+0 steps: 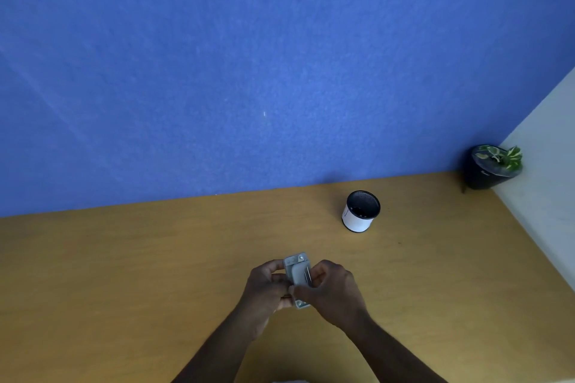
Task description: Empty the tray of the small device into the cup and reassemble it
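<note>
A small grey metal device [298,276] with screws at both ends is held just above the wooden table [124,274], near its front middle. My left hand [267,291] grips its left side. My right hand [331,288] pinches its right side, fingers over the pale tray part in the middle. Both hands hide the device's lower half. A white cup [360,211] with a black inside stands upright farther back and to the right, well apart from the hands.
A blue wall [249,71] rises behind the table. A black pot with a green plant [493,166] sits in the far right corner, beside a pale side wall [547,165].
</note>
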`<action>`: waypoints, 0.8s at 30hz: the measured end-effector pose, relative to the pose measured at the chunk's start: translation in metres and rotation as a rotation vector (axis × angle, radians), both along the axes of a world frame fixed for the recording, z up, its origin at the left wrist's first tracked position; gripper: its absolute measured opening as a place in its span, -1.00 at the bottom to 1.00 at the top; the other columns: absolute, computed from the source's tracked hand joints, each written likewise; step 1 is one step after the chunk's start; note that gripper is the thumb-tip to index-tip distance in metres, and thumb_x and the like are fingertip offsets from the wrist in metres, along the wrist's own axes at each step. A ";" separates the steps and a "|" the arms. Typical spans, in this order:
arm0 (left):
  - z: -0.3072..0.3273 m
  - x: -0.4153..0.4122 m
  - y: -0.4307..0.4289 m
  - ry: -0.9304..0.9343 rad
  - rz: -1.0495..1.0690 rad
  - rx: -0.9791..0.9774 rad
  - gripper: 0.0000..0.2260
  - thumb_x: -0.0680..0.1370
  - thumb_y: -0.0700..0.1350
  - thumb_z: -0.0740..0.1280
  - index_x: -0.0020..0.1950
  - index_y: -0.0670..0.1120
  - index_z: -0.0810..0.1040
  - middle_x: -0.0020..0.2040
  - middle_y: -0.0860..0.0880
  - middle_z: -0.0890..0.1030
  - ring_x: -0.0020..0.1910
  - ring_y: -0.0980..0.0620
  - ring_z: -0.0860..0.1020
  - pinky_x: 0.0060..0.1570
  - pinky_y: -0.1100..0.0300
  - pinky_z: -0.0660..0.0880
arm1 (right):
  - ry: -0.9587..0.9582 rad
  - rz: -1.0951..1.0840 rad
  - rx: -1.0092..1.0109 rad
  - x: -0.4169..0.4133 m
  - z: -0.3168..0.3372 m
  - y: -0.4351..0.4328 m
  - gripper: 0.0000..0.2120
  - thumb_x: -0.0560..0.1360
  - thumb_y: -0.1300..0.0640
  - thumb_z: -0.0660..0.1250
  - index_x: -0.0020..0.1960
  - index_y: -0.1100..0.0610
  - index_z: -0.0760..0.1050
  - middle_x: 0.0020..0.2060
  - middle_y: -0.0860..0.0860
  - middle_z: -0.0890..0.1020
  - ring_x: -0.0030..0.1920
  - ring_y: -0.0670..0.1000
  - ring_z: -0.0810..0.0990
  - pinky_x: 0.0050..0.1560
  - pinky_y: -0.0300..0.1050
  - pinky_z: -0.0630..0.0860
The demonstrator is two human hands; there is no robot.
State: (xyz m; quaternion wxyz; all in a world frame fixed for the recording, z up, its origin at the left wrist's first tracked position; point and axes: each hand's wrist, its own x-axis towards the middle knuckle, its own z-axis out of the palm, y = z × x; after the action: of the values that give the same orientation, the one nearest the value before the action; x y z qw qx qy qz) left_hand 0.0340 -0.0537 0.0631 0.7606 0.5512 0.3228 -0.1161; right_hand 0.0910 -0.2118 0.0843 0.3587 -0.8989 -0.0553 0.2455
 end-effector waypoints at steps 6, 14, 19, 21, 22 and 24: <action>-0.029 0.011 0.019 0.039 -0.212 0.349 -0.67 0.51 -0.21 0.53 0.27 -0.13 0.67 0.13 -0.07 0.77 0.25 -0.11 0.70 0.17 0.06 0.57 | 0.011 -0.062 -0.007 0.016 -0.016 0.004 -0.56 0.25 -0.21 0.59 -0.06 0.07 0.63 -0.20 -0.08 0.72 -0.18 -0.06 0.71 -0.20 -0.01 0.64; -0.065 0.008 0.061 0.423 -0.843 1.141 0.06 0.51 0.08 0.57 0.77 0.03 -0.10 0.78 -0.20 -0.17 0.74 -0.36 -0.11 0.68 -0.28 0.09 | 0.030 -0.216 -0.062 0.066 -0.048 -0.001 -0.64 0.36 -0.06 0.60 -0.09 0.21 0.64 -0.17 0.10 0.74 -0.14 0.11 0.73 -0.13 0.12 0.69; -0.072 0.005 0.066 0.441 -0.934 1.169 0.12 0.50 0.01 0.61 0.76 0.04 -0.17 0.76 -0.19 -0.31 0.74 -0.36 -0.22 0.66 -0.39 0.09 | 0.091 -0.238 -0.118 0.082 -0.068 -0.006 -0.57 0.37 -0.08 0.60 0.03 0.23 0.65 -0.09 0.12 0.76 -0.08 0.12 0.75 -0.21 0.01 0.69; -0.071 0.007 0.064 0.445 -0.941 1.178 0.11 0.50 -0.01 0.60 0.76 0.04 -0.17 0.76 -0.19 -0.30 0.73 -0.37 -0.22 0.63 -0.42 0.15 | 0.113 -0.239 -0.122 0.084 -0.074 -0.008 -0.54 0.37 -0.09 0.60 0.07 0.24 0.64 -0.05 0.13 0.76 -0.07 0.11 0.75 -0.38 -0.15 0.52; -0.072 0.008 0.064 0.443 -0.946 1.180 0.11 0.50 -0.01 0.60 0.76 0.03 -0.16 0.76 -0.20 -0.30 0.73 -0.38 -0.21 0.62 -0.43 0.17 | 0.120 -0.244 -0.115 0.084 -0.078 -0.008 -0.53 0.37 -0.09 0.60 0.08 0.24 0.64 -0.04 0.14 0.76 -0.07 0.11 0.75 -0.41 -0.19 0.46; -0.072 0.009 0.064 0.430 -0.942 1.181 0.10 0.50 -0.02 0.61 0.76 0.03 -0.15 0.76 -0.21 -0.30 0.73 -0.39 -0.22 0.61 -0.46 0.17 | 0.132 -0.252 -0.122 0.084 -0.082 -0.008 -0.51 0.36 -0.09 0.61 0.09 0.25 0.65 -0.04 0.14 0.76 -0.10 0.10 0.73 -0.42 -0.20 0.41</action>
State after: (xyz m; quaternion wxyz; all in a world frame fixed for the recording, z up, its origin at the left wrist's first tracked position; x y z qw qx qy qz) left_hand 0.0427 0.0106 -0.0094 0.1328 0.9085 0.2035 -0.3399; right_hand 0.1754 -0.2201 0.0020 0.3343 -0.9008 0.0967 0.2597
